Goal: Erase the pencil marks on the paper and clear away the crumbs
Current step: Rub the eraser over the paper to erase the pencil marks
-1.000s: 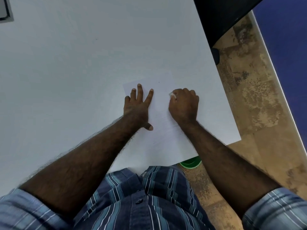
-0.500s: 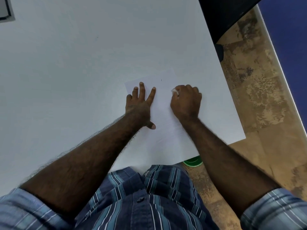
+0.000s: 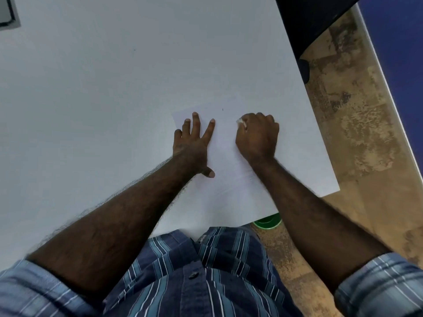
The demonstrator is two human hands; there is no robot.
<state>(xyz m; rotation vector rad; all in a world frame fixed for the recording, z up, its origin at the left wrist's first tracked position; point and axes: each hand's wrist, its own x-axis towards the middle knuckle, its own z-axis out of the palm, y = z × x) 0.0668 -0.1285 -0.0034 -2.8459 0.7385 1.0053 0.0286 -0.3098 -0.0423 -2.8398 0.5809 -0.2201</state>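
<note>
A white sheet of paper [image 3: 225, 154] lies on the white table [image 3: 114, 88], near its right front corner. My left hand [image 3: 193, 143] rests flat on the sheet's left part, fingers spread. My right hand [image 3: 257, 136] is closed in a fist on a small white eraser [image 3: 239, 121], whose tip shows at the knuckles and touches the paper. A tiny dark mark [image 3: 223, 109] sits on the paper beyond the hands. Faint pencil lines show on the paper near my right wrist.
A dark object [image 3: 306, 19] stands at the table's far right corner. A green round thing [image 3: 267, 221] lies on the brown floor [image 3: 357, 133] under the table's front edge. A dark frame [image 3: 8, 12] is at the far left. A blue wall runs on the right.
My right hand with the eraser has slid slightly away from me along the paper. My left hand stays pressed in place. The view has drifted a little.
</note>
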